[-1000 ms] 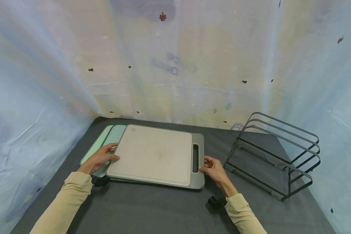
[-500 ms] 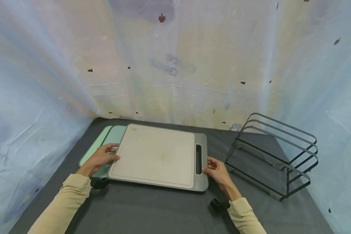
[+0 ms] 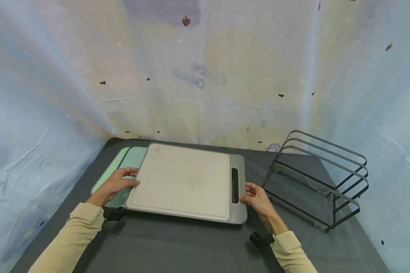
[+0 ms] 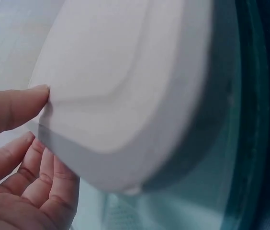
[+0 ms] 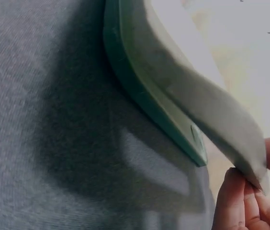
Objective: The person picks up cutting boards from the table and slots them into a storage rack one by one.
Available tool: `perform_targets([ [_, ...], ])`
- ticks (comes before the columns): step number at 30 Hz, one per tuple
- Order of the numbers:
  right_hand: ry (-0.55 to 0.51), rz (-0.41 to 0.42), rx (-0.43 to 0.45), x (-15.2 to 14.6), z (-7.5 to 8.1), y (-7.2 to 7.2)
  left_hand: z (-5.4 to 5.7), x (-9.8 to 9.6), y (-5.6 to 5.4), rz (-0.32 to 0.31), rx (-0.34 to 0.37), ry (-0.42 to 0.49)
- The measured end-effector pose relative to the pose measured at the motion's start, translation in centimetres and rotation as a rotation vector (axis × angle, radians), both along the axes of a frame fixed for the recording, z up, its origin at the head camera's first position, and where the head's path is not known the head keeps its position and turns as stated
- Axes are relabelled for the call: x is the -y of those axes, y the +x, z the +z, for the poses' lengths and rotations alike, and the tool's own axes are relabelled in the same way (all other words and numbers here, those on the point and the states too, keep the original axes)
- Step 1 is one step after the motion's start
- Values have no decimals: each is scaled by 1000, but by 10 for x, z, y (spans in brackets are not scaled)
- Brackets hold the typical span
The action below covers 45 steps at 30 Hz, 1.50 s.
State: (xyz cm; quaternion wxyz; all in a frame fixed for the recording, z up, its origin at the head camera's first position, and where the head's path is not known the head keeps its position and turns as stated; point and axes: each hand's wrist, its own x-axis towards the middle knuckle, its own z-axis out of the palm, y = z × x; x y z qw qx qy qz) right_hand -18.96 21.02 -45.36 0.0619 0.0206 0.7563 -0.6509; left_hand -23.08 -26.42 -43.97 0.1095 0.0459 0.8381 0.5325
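Note:
A large cutting board (image 3: pixel 182 182), off-white with a grey border and a slot handle at its right end, lies over green boards (image 3: pixel 133 157). My left hand (image 3: pixel 117 184) pinches its left edge, thumb on top and fingers beneath, as the left wrist view shows. At the handle end my right hand (image 3: pixel 257 199) pinches the grey edge between thumb and fingers. In the right wrist view, the cutting board (image 5: pixel 211 105) is raised above a green board (image 5: pixel 149 105), with a gap between them and a shadow on the cloth.
A black wire rack (image 3: pixel 317 185) with several looped bars stands on the right of the dark grey tablecloth (image 3: pixel 184 246). A pale patterned curtain (image 3: pixel 205 76) hangs behind the table and along both sides.
Both hands keep their pinch on the cutting board. Its handle end and my right hand have shifted a little to the right, and more of the board shows raised off the green ones.

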Motion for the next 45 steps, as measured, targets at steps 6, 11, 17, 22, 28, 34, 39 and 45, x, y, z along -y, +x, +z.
perform_targets([
  [6,81,-88,-7,3,11,2,7,-1,-2,-7,-29,-23],
  [11,164,-152,-11,4,20,0,13,-3,-5,-19,-30,-19],
  [17,135,-203,-4,0,29,-5,19,-7,-8,-31,-34,-13],
  [22,77,-211,5,-3,38,-4,27,-10,-10,-27,-46,2],
  [28,38,-202,-7,-8,51,-3,38,-16,-12,-6,-78,34],
  [34,17,-214,-20,-14,69,-4,50,-26,-17,38,-95,49],
  [39,-6,-225,-52,-15,82,-4,60,-33,-20,90,-120,45],
  [45,8,-240,-73,-17,92,-3,70,-38,-22,133,-142,50],
])
